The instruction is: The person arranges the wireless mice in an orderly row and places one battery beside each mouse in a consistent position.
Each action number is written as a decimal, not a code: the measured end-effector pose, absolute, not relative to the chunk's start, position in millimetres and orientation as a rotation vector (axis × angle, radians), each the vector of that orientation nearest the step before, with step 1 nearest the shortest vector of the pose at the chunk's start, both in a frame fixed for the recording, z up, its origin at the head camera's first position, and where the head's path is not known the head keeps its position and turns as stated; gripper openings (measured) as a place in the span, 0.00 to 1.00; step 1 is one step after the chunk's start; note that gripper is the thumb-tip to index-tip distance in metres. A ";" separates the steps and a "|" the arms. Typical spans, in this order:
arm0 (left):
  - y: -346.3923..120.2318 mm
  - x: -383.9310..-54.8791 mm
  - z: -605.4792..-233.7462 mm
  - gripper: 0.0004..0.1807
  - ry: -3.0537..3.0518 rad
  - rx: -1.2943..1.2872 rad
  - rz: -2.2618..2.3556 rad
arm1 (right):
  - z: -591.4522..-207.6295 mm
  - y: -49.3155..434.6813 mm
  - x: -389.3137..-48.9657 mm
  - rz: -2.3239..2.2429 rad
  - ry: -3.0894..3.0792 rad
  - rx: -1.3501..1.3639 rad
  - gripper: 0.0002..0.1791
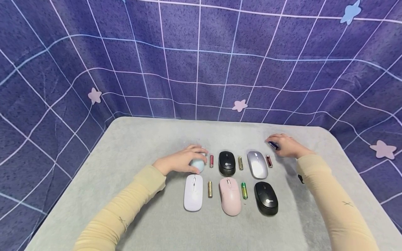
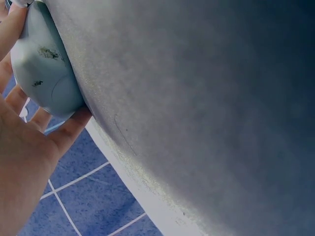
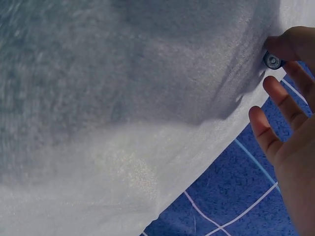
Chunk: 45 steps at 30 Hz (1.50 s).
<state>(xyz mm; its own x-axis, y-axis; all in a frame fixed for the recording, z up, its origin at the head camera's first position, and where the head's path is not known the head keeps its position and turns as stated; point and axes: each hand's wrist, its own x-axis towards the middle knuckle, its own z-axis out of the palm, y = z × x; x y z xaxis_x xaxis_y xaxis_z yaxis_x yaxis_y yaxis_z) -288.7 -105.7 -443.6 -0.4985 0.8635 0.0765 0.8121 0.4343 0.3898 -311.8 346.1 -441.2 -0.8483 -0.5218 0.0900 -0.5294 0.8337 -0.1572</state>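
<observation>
My left hand (image 1: 179, 161) grips a light blue computer mouse (image 1: 198, 165) at the left end of the back row. The left wrist view has the thumb and fingers spread round the sides of this mouse (image 2: 47, 73), which has dark scuffs on its shell. At the back right of the table, my right hand (image 1: 287, 146) pinches a dark blue battery (image 1: 273, 145). Its round metal end shows in the right wrist view, where the battery (image 3: 272, 60) lies between thumb and forefinger, with the other fingers spread loosely apart.
A black mouse (image 1: 227, 162) and a silver mouse (image 1: 258, 164) stand in the back row. In front are a white mouse (image 1: 193, 192), a pink mouse (image 1: 230, 196) and another black mouse (image 1: 266, 198). Several batteries, including a green one (image 1: 244, 190), lie between them on the grey table (image 1: 150, 216).
</observation>
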 end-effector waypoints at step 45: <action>-106.3 -289.8 -445.9 0.23 2.556 1.483 0.560 | -407.8 349.0 -296.6 0.262 -2.872 0.918 0.29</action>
<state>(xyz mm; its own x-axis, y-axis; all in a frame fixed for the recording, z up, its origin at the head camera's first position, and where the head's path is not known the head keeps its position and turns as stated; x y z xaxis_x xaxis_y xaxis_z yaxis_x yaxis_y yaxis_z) -289.8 -106.3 -445.9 -0.5067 0.8594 0.0690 0.8096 0.4468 0.3808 -296.6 349.0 -407.8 -0.8099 -0.5639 0.1613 -0.5838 0.8016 -0.1290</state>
